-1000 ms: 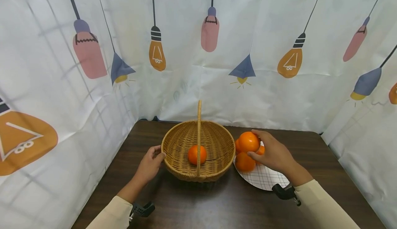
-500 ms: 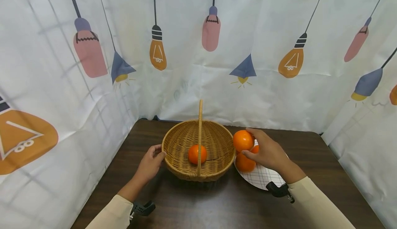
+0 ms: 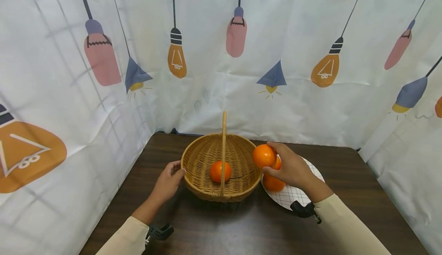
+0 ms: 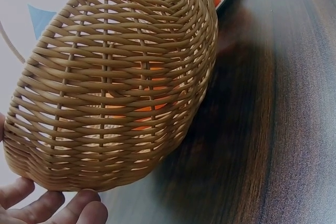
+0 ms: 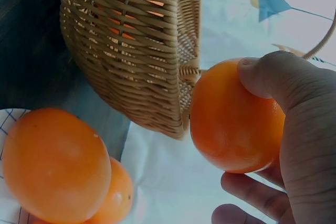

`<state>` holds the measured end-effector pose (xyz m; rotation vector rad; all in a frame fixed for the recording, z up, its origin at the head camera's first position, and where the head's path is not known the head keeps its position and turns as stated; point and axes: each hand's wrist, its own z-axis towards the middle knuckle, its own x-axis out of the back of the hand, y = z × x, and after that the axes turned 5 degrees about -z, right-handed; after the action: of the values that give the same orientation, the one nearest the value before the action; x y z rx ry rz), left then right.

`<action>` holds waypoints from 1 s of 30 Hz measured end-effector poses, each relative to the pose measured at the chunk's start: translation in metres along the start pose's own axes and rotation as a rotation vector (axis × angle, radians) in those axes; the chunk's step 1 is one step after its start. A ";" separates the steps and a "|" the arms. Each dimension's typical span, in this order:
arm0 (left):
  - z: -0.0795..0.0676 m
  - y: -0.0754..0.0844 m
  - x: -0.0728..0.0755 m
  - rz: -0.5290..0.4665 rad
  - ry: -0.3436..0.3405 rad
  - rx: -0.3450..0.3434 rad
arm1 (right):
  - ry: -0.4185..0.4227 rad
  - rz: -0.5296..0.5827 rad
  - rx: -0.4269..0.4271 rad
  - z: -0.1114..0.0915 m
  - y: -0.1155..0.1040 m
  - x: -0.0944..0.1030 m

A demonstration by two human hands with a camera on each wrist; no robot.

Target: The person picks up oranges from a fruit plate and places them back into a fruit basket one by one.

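Note:
A wicker basket (image 3: pixel 207 194) with a tall arched handle stands on the table, one orange (image 3: pixel 215 171) lying in its bottom. My left hand (image 3: pixel 166 186) grips the basket's left rim, thumb over the edge; in the left wrist view its fingertips (image 4: pixel 50 203) lie against the woven side. With thumb and fingers my right hand (image 3: pixel 291 170) holds another orange (image 5: pixel 236 119) in the air at the basket's right rim. Below that hand, several oranges (image 3: pixel 274 184) sit on a white plate (image 3: pixel 293 198) with a grid pattern, partly hidden by the hand.
The dark wooden table (image 3: pixel 221 228) is backed by a white curtain (image 3: pixel 207 105) printed with lamps, which also hangs at the left and right sides. The basket's handle (image 3: pixel 223 143) arches over its middle. The plate stands close to the basket's right side.
My right hand has carried its orange leftward from above the plate to the basket's right rim. The left hand stays on the basket, which has not visibly moved on the table.

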<state>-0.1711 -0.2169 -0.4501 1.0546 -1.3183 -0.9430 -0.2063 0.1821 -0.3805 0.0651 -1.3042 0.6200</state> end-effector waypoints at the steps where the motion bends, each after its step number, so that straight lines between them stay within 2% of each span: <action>1: 0.000 0.000 0.000 -0.004 0.002 0.003 | 0.000 0.005 -0.001 0.000 -0.001 -0.001; 10: 0.000 0.002 -0.001 -0.005 0.001 0.013 | 0.010 0.024 0.021 0.004 -0.006 -0.009; 30: -0.001 0.002 -0.001 0.016 0.011 0.016 | -0.051 0.053 0.028 0.011 -0.022 -0.017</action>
<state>-0.1703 -0.2150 -0.4483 1.0593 -1.3251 -0.9148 -0.2085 0.1526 -0.3867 0.0692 -1.3499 0.6856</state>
